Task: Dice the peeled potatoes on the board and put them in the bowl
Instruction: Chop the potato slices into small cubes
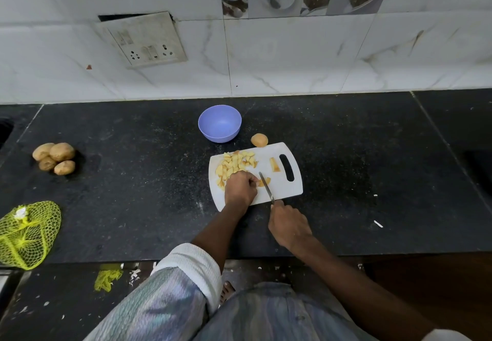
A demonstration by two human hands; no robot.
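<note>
right hand grips knife | left hand pinches potato piece | black counter

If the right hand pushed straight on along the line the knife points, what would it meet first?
Most likely the potato piece under the blade, which the left hand steadies on the cutting board. The right hand grips the knife, which points up and slightly left. Further on lies the diced pile; depth is uncertain.

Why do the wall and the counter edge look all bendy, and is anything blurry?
In the head view, the wide lens curves the wall tiles and the counter edge. The hands, left and right, the knife and the board look sharp; the sleeve close below is soft. Light is even, with faint shadows.
</note>
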